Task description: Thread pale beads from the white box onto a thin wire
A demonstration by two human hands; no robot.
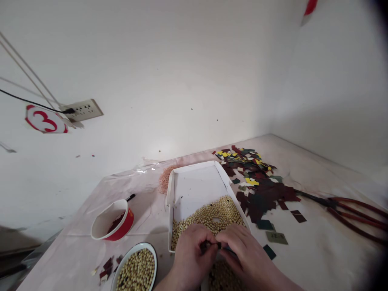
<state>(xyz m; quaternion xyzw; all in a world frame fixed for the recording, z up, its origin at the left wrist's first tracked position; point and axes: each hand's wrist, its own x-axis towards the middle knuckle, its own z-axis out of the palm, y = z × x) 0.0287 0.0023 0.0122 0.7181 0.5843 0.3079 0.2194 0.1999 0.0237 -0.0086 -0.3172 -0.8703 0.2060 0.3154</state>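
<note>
- The thumb and fingers of the left hand (194,246) are drawn in close, the tips pinching at a small dark piece (218,245), low and right of the frame's centre.
- The right hand (239,246) meets it there, its fingertips also narrow on that piece; its exact form is too small to tell.
- This piece looks partway through handling: it is between the fingers, not set down. How many are finished cannot be told.
- Just beyond the hands, pale round beads (215,214) lie loose across the nearer part of a white tray (169,218); plenty are left there.
- Below the hands, at the bottom edge, is a darker grainy mass (224,277), partly hidden.
- Lower left: a bowl (155,258) of similar beads, a few dark scraps (108,264), and a red-and-white tub (129,222) with dark red contents.
- Right: a heap of coloured scraps (260,194), already in small pieces and unsorted, touching red-handled scissors (333,202).
</note>
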